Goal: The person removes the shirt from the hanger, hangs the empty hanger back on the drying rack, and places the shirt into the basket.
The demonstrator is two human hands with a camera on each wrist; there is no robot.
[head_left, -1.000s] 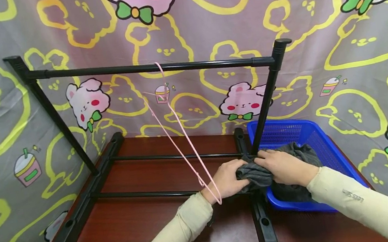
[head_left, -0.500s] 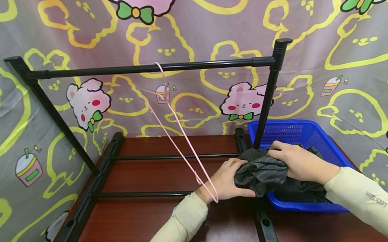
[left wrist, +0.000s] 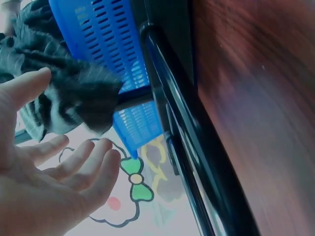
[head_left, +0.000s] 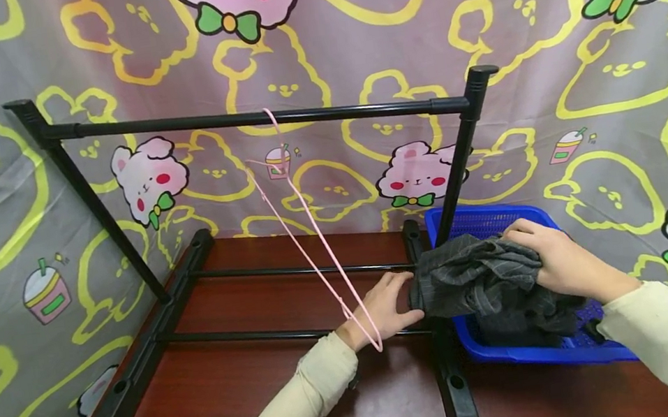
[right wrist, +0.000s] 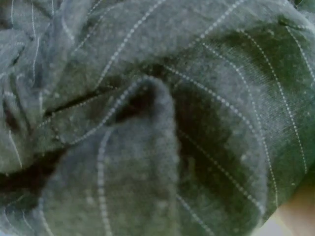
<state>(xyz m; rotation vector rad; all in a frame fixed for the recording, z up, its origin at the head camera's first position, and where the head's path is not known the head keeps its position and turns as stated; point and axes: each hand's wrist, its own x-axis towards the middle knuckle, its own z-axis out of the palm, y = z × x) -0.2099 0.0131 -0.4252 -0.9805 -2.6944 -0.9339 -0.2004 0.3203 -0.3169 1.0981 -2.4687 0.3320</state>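
Note:
A crumpled dark grey garment (head_left: 476, 274) with thin pale stripes hangs bunched over the near-left side of the blue basket (head_left: 537, 353). My right hand (head_left: 558, 256) grips its upper right part; in the right wrist view the striped cloth (right wrist: 138, 147) fills nearly everything. My left hand (head_left: 381, 308) is just left of the garment, thumb and fingers spread apart. The left wrist view has those fingers (left wrist: 101, 172) loosely bent with the cloth beyond them. A thin pink clothes hanger (head_left: 317, 228) hangs from the black rack's top bar (head_left: 359, 111), its lower end overlapping my left wrist.
The black rack stands on a reddish-brown table (head_left: 258, 401), with two low crossbars (head_left: 249, 334) between its feet. Its right foot (head_left: 458, 396) lies beside the basket. A patterned curtain (head_left: 312, 42) closes off the back and sides.
My right hand has moved right and slightly up, drawing the garment along and spreading it wider. My left hand has loosened from the cloth and stays near the rack's right post.

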